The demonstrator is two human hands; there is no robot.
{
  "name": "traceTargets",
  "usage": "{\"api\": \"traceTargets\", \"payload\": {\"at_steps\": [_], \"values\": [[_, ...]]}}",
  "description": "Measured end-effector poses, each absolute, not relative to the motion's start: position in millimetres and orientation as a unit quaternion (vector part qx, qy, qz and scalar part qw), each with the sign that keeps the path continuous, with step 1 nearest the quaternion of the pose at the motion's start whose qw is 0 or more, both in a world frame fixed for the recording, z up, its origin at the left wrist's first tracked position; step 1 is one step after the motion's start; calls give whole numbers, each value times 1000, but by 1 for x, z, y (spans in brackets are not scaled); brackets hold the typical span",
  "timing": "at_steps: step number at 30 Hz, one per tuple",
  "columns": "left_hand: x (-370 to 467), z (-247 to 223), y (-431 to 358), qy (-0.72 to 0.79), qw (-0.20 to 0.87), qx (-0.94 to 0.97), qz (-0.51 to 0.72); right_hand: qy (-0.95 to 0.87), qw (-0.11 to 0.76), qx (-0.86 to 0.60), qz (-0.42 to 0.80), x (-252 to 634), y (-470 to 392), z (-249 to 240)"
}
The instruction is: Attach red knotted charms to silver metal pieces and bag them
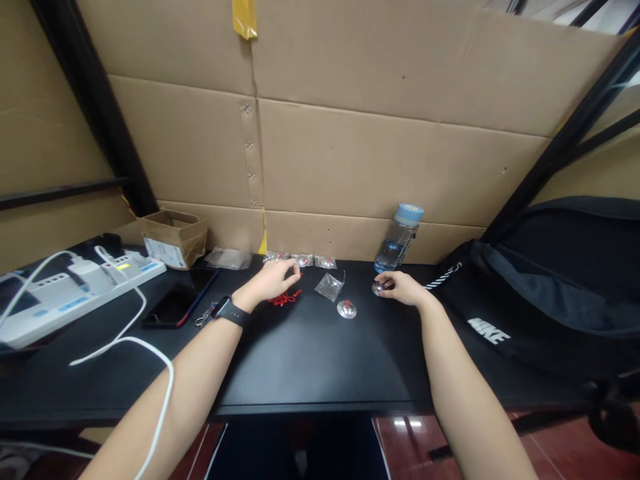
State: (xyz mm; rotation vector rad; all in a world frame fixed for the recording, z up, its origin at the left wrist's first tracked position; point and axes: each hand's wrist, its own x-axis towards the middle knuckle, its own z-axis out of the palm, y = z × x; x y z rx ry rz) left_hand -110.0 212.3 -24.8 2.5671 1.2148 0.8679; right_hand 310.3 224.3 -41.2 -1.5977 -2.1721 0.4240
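Note:
My left hand (274, 279) is over the back of the table, its thumb and fingers pinched together with a bit of red cord at their tips. Below it lies a small heap of red cords (284, 299). My right hand (404, 289) grips the edge of a clear, round suction cup (377, 289) on the table, partly covered by the fingers. Between the hands rests another clear suction cup (347, 309) with a red centre. Behind that is a small clear plastic bag (330, 287). Several wrapped suction cups (325, 262) line the cardboard wall, partly behind my left hand.
A water bottle (399, 239) stands behind my right hand, with a black backpack (540, 300) on the right. At left are a phone (175, 303), keys (204, 317), an open cardboard box (175, 237) and a power strip (85, 293). A white cable crosses my left forearm.

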Motion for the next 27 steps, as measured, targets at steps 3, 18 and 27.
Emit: {"api": "traceTargets", "payload": {"at_steps": [3, 18, 27], "values": [[-104, -22, 205, 396, 111, 846, 339, -773, 207, -577, 163, 311, 224, -41], [-74, -27, 195, 406, 142, 789, 439, -715, 478, -402, 314, 240, 200, -20], [-52, -11, 164, 419, 102, 787, 440, -652, 529, -278, 466, 150, 163, -28]]}}
